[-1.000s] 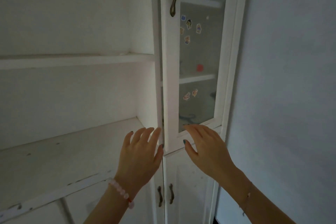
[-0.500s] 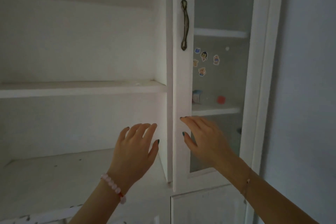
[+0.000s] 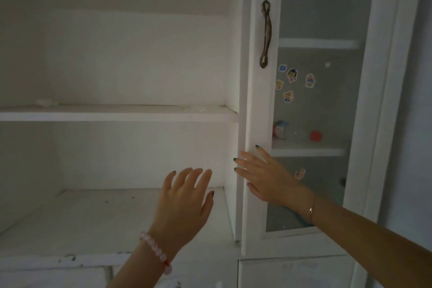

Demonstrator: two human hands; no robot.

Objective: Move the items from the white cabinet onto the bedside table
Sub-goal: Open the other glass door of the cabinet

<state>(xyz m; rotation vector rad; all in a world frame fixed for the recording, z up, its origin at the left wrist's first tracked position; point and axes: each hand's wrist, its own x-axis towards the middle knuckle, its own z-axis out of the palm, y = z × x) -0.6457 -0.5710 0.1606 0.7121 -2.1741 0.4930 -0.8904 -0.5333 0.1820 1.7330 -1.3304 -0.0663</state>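
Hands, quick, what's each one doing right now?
Left hand: open, holding nothing.
Right hand: open, at the cabinet door edge, gripping nothing.

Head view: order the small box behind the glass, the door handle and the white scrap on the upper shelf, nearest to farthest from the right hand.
1. Small box: behind the glass, just above the right hand.
2. Door handle: higher up the door.
3. White scrap: far left on the upper shelf.
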